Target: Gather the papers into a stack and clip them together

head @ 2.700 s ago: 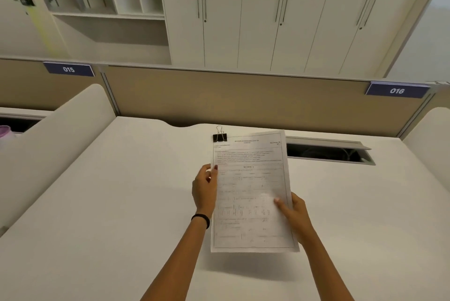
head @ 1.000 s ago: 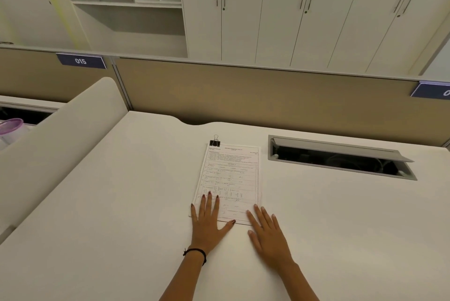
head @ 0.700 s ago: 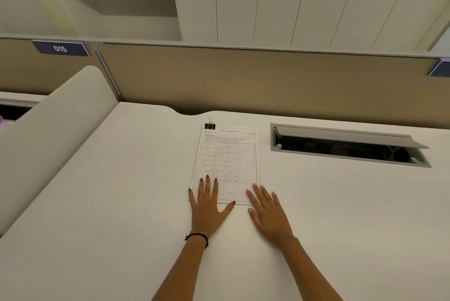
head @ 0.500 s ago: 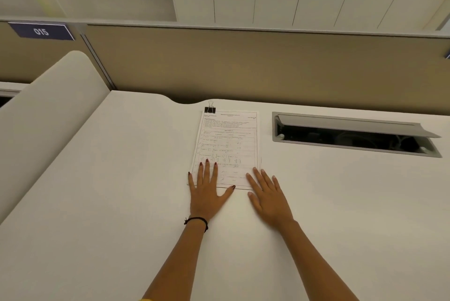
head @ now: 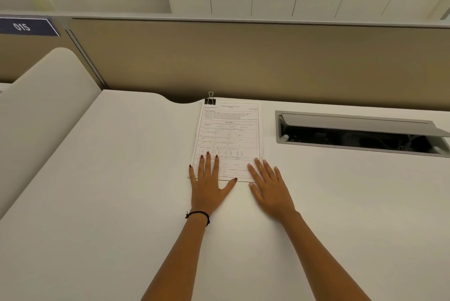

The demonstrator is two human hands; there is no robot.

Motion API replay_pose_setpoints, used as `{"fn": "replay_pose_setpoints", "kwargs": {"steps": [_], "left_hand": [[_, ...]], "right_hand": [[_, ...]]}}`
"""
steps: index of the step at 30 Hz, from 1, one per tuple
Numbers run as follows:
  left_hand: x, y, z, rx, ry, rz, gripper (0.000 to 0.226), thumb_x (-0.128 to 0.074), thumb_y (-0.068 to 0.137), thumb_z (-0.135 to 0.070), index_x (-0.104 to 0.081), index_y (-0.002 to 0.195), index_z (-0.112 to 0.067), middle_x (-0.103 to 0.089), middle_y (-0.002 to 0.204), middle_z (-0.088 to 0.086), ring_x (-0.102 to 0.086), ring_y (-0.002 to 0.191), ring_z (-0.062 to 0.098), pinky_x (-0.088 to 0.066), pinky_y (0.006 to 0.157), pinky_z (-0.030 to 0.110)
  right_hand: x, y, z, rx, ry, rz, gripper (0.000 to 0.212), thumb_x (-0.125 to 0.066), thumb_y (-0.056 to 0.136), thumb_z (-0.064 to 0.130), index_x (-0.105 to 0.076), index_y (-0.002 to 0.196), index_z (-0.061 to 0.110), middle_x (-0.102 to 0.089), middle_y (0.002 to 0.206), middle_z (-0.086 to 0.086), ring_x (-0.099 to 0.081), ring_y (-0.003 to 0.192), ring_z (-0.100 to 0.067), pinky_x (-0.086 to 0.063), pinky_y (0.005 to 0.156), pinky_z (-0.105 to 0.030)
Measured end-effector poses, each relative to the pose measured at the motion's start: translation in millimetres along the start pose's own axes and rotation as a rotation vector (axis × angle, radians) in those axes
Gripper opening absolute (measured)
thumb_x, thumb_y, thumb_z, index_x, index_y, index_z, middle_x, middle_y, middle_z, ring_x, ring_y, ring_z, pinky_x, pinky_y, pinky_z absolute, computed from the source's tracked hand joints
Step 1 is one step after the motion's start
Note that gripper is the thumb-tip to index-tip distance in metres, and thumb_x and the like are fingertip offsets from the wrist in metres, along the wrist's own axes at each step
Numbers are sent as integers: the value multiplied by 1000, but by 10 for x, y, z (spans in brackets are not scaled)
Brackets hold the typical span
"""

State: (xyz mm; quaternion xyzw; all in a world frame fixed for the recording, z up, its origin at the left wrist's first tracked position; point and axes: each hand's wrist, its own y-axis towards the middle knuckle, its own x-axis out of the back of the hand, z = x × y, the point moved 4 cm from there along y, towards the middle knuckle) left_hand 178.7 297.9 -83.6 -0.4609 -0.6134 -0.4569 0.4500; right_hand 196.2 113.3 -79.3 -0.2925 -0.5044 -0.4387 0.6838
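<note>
A stack of printed papers (head: 229, 135) lies flat on the white desk (head: 121, 178), its far edge near the partition. A black binder clip (head: 210, 99) grips its top left corner, with one wire handle standing up. My left hand (head: 209, 185) rests palm down with fingers spread on the stack's near left corner. My right hand (head: 269, 187) lies flat, fingers apart, over the near right corner and the desk beside it. Neither hand holds anything.
A grey cable hatch (head: 360, 133) with its lid raised opens in the desk to the right of the papers. A beige partition (head: 243, 61) runs along the back. A rounded white divider (head: 43, 105) borders the desk on the left.
The clipped stack, earlier held up in both hands, now lies on the desk under flat palms. Over the last second only the camera tilted down; hands and papers stayed put.
</note>
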Motion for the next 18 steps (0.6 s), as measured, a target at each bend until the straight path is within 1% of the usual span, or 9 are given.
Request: {"fn": "replay_pose_setpoints", "kwargs": {"steps": [3, 6, 8, 10, 12, 15, 16, 17, 18], "left_hand": [[6, -7, -14, 4, 6, 2, 83, -6, 83, -72, -27, 143, -18, -29, 152, 9, -20, 142, 22, -7, 113, 50], [45, -55, -51, -12, 46, -45, 68, -6, 92, -57, -25, 144, -19, -25, 153, 11, -14, 141, 22, -7, 112, 54], [93, -129, -58, -10, 69, -61, 58, -14, 95, -45, -21, 146, -19, -21, 154, 12, -12, 142, 23, -9, 113, 55], [115, -227, -60, 6, 87, -65, 56, -20, 94, -40, -19, 146, -19, -19, 154, 12, -12, 143, 25, -8, 114, 54], [151, -335, -50, 24, 64, -53, 54, -14, 95, -38, -19, 146, -20, -19, 155, 12, -13, 143, 25, -9, 114, 52], [165, -492, -39, 13, 39, 16, 57, -1, 95, -39, -21, 145, -20, -16, 155, 10, -13, 142, 24, -9, 113, 49], [149, -507, -9, 11, 31, 21, 58, 1, 95, -39, -22, 145, -20, -12, 156, 9, -11, 143, 23, -7, 114, 48], [190, -504, -33, -16, 25, -13, 59, 2, 95, -39, -22, 145, -20, -10, 157, 8, -10, 143, 23, -6, 113, 48], [205, -519, -39, -21, 20, 9, 59, 2, 95, -39, -24, 144, -19, -12, 156, 8, -13, 142, 23, -6, 113, 48]], "right_hand": [[-6, 2, -5, -5, 3, 3, 62, 1, 87, 56, -1, 144, 33, 7, 153, 8, 8, 143, -15, 12, 114, -30], [17, -63, -1, -66, 34, -33, 58, -12, 91, 49, 7, 143, 31, 16, 152, 1, 16, 141, -16, 8, 116, -31], [46, -164, 0, -126, 70, -73, 60, -15, 91, 45, 10, 143, 28, 18, 152, -1, 17, 141, -15, 6, 115, -31], [28, -269, 3, -162, 83, -74, 60, -15, 91, 44, 11, 142, 27, 17, 152, -2, 15, 141, -14, 5, 116, -30], [31, -370, 12, -165, 90, -48, 59, -14, 91, 45, 12, 142, 29, 18, 152, 0, 14, 142, -13, 5, 116, -31], [67, -498, 21, -137, 102, 20, 62, -5, 87, 55, 13, 141, 29, 19, 150, 2, 12, 142, -14, 3, 118, -34], [69, -516, 13, -125, 116, 39, 64, -1, 85, 57, 12, 141, 29, 18, 150, 2, 10, 143, -16, 2, 118, -36], [102, -540, 53, -104, 136, 47, 66, -1, 84, 59, 12, 141, 28, 17, 151, 2, 9, 143, -17, 2, 118, -36], [136, -565, 75, -91, 131, 47, 66, -3, 85, 59, 11, 141, 28, 17, 151, 2, 8, 144, -18, 3, 118, -35]]}}
